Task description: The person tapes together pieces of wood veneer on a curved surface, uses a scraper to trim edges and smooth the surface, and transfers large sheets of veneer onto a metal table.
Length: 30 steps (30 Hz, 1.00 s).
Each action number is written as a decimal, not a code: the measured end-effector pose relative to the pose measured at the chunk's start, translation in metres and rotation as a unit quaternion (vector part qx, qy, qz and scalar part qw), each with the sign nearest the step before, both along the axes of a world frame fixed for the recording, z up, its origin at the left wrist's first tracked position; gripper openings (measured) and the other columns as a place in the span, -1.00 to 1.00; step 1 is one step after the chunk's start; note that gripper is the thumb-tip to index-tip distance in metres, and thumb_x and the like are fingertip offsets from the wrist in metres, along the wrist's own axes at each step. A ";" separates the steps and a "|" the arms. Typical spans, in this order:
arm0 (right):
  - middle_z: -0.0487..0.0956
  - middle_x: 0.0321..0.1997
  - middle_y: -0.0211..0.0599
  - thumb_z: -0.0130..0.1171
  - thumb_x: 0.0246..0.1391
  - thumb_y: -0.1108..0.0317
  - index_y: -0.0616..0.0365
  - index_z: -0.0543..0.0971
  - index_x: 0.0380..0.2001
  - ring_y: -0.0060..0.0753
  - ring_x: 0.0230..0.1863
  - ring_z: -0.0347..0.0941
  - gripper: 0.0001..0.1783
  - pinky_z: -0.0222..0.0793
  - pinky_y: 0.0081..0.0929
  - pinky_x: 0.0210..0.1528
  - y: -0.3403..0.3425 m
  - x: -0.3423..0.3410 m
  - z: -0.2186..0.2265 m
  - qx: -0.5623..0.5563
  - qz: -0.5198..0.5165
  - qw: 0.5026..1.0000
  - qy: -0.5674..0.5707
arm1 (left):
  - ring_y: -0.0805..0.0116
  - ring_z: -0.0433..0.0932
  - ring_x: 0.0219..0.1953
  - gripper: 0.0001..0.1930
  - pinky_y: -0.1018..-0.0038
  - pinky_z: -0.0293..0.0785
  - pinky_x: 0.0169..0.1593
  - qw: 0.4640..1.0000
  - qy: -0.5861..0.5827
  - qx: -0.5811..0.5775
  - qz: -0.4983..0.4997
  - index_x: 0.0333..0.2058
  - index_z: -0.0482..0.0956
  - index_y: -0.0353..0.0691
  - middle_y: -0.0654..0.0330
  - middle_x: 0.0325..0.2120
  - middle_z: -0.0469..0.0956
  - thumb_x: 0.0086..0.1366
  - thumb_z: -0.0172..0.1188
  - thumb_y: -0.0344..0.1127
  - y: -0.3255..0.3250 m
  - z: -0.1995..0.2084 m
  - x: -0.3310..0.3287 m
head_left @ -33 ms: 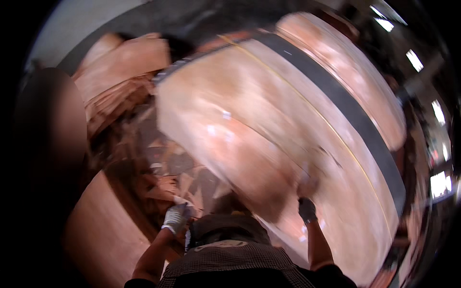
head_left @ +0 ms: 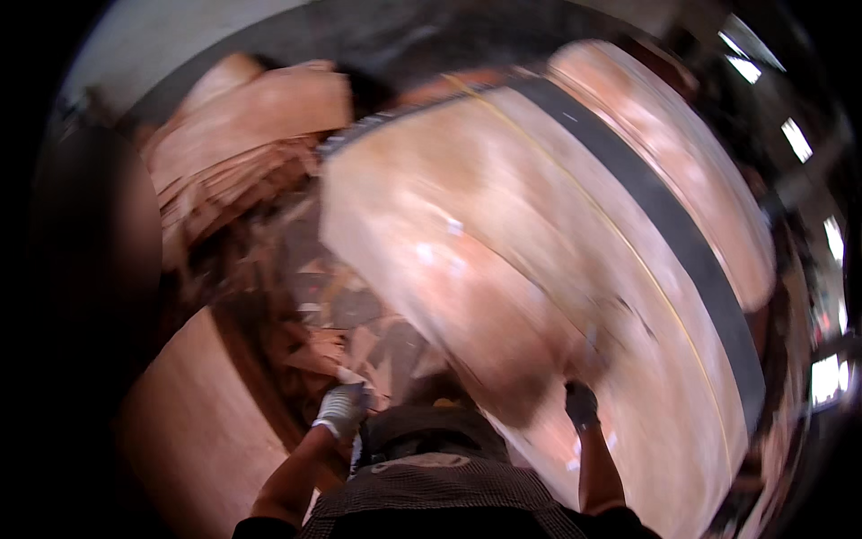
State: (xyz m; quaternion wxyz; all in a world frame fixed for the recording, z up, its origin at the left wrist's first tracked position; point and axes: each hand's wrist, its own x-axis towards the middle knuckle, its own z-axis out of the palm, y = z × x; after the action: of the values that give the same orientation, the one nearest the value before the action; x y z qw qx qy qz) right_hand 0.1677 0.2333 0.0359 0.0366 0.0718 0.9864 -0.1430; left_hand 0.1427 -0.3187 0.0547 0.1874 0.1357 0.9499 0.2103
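A large, pale pinkish-tan sheet that looks like wood veneer [head_left: 395, 216] lies before me, with a brown seam across it. A thin yellow line [head_left: 628, 242] runs along its right part, beside a dark grey strip [head_left: 664, 189]. My right hand [head_left: 582, 404], in a dark glove, is over the sheet's near part; blur hides its fingers. My left hand [head_left: 343, 409], in a white-and-grey striped glove, is low beside the sheet's left edge, above scattered scraps. Its fingers look curled together; what they hold, if anything, cannot be made out.
Broken reddish scraps [head_left: 319, 350] litter the floor on the left. A stack of similar sheets [head_left: 247, 112] stands at the far left, and another curved sheet [head_left: 197, 422] at the near left. Beyond the dark strip lies another pile [head_left: 664, 135].
The whole view has shifted, so the sheets appear slightly farther right and lower. Both hands appear slightly lower and to the right, with nothing visibly taken or let go.
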 end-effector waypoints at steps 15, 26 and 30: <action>0.55 -0.36 -0.01 0.04 0.05 0.39 0.20 0.52 -0.34 0.04 -0.30 0.48 -0.86 0.41 -0.16 -0.24 -0.346 -0.402 0.010 -0.101 0.245 0.963 0.054 | -0.01 0.51 -0.12 -0.60 0.19 0.41 -0.05 0.988 -0.099 -0.013 0.118 -0.13 0.50 -0.22 -0.06 -0.16 0.53 0.25 -0.08 -0.06 -0.185 0.037 -0.215; 0.57 -0.37 -0.07 0.04 0.05 0.40 0.15 0.55 -0.28 -0.07 -0.32 0.52 -0.83 0.43 -0.27 -0.26 -0.571 -0.608 0.068 -0.124 0.349 0.928 0.035 | -0.06 0.48 -0.07 -0.56 0.24 0.39 0.01 0.957 -0.128 0.029 0.257 0.01 0.46 -0.15 -0.05 -0.11 0.52 0.26 -0.02 -0.02 -0.410 -0.032 -0.325; 0.57 -0.31 0.00 0.05 0.05 0.39 0.15 0.54 -0.25 0.05 -0.27 0.51 -0.81 0.42 -0.20 -0.24 -0.612 -0.668 0.046 -0.180 0.198 0.960 -0.084 | -0.09 0.48 -0.08 -0.55 0.21 0.39 -0.02 0.960 -0.097 0.063 0.257 0.06 0.44 -0.12 -0.10 -0.13 0.52 0.30 -0.05 -0.01 -0.505 -0.020 -0.459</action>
State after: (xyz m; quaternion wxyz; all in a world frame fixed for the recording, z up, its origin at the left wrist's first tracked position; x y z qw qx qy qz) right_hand -0.5000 -0.3782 0.0816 0.1594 -0.1207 0.9322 -0.3018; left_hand -0.3158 -0.8237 0.0350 0.2092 -0.1223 0.9149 0.3228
